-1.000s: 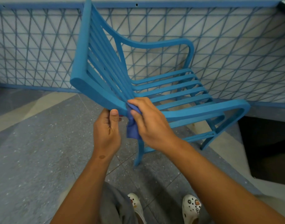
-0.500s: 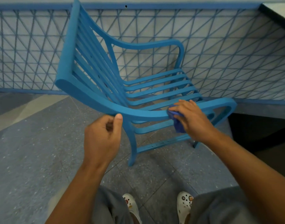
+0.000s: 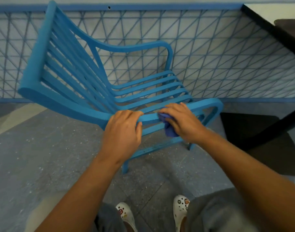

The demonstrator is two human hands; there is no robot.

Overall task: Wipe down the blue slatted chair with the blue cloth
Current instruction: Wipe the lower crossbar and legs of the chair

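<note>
The blue slatted chair [image 3: 79, 76] stands side-on in front of me, its backrest at the left and its seat slats running toward the right. My left hand [image 3: 124, 129] grips the near armrest, fingers curled over its top and thumb underneath. Just to its right, my right hand [image 3: 182, 121] holds the dark blue cloth [image 3: 168, 127] bunched against the same armrest. Most of the cloth is hidden under my palm, and a fold hangs below the rail.
A blue lattice railing [image 3: 210, 47] runs behind the chair. A dark stairwell opening [image 3: 254, 131] drops away at the right, close to the chair's front leg. Grey speckled floor [image 3: 42, 156] spreads to the left. My feet in white clogs [image 3: 180, 210] stand below the chair.
My left hand has moved from free air onto the near armrest and gripped it. My right hand with the cloth stayed on the front part of that armrest, shifting slightly back.
</note>
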